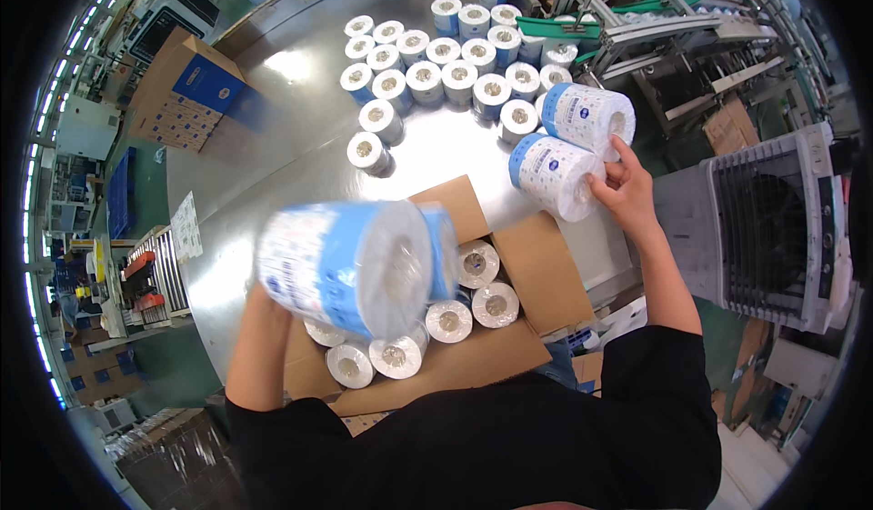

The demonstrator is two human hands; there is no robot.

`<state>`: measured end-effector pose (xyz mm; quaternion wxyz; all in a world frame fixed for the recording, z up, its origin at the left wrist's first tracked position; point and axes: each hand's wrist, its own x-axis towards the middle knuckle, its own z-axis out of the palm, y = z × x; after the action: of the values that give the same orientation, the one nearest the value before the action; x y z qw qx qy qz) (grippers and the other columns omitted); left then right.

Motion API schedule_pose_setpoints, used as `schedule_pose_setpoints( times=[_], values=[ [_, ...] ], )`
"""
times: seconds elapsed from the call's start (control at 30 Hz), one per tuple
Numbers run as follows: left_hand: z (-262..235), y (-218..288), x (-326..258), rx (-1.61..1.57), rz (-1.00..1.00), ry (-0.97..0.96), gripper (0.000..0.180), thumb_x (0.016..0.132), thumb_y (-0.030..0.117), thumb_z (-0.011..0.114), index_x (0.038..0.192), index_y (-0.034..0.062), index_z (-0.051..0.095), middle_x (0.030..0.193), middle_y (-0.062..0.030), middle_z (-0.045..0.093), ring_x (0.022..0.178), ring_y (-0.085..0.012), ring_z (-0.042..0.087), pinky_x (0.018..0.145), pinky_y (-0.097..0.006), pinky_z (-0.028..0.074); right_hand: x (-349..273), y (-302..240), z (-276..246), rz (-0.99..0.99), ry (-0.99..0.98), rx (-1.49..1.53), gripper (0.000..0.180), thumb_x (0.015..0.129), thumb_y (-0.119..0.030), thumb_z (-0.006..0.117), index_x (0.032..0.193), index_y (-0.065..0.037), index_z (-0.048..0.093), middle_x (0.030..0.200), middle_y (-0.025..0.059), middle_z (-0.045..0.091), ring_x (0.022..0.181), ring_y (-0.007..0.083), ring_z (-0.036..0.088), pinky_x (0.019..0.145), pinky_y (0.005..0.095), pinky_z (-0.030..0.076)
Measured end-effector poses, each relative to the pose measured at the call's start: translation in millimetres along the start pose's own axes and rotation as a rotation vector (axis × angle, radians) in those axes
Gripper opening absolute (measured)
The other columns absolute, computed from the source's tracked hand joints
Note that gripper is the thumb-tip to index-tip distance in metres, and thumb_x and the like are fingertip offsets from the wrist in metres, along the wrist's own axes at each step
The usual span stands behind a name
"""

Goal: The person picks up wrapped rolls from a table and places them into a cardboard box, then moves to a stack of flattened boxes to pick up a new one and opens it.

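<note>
My left hand (276,301) holds up wrapped paper rolls (314,251) over the open cardboard box (473,354). The front roll is large and blurred; part of another shows behind it, and the rolls hide my left fingers. At the right, my right hand (629,192) is closed on the ends of two wrapped rolls, the nearer roll (548,172) and the farther roll (577,110). Both have a blue band and a dotted white wrapper, and both lie tilted on their sides. Inside the box, several white rolls (496,305) stand on end, partly covered by the raised ones.
Several upright rolls (424,81) stand grouped on the metal table (245,169). A closed blue-printed carton (186,92) sits at the far left. Conveyor rails (637,28) with green guides reach in from the far right. A grey slatted machine (764,228) stands right of the table.
</note>
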<state>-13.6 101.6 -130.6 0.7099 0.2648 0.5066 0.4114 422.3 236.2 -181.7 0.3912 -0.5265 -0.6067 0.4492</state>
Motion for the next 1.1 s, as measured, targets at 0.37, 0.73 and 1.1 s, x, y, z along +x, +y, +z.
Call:
schedule_pose_setpoints(
  times=[0.37, 0.73, 1.1],
  values=[
    [114, -136, -30, 2.019, 0.467, -0.021, 0.031, 0.063, 0.031, 0.071, 0.082, 0.0064, 0.071, 0.096, -0.0157, 0.053, 0.095, -0.0326, 0.048, 0.076, -0.043, 0.038, -123, -90, 72, -0.235, -1.125, -0.717, 0.065, 0.077, -0.024, 0.064, 0.132, 0.000, 0.037, 0.081, 0.0237, 0.062, 0.075, 0.0387, 0.061, 0.068, 0.0443, 0.049],
    [-7, -122, -88, 1.220, 0.437, 0.290, 0.070, 0.070, 0.035, 0.074, 0.129, 0.0093, 0.045, 0.135, -0.0227, 0.038, 0.122, -0.0406, 0.037, 0.096, -0.052, 0.035, -139, -19, 75, -0.336, -0.213, -0.657, 0.055, 0.076, -0.029, 0.071, 0.116, 0.002, 0.050, 0.083, 0.0159, 0.063, 0.079, 0.0317, 0.063, 0.071, 0.0392, 0.050],
    [33, -175, -181, 1.239, 0.094, 0.600, 0.033, 0.081, 0.050, 0.056, 0.097, 0.0242, 0.071, 0.084, -0.0097, 0.068, 0.079, -0.0314, 0.064, 0.074, -0.041, 0.051, -120, 9, 145, 0.340, -0.866, -0.059, 0.035, 0.090, -0.035, 0.057, 0.086, 0.000, 0.060, 0.075, 0.0085, 0.062, 0.063, 0.0155, 0.061, 0.063, 0.0273, 0.052]
  ],
)
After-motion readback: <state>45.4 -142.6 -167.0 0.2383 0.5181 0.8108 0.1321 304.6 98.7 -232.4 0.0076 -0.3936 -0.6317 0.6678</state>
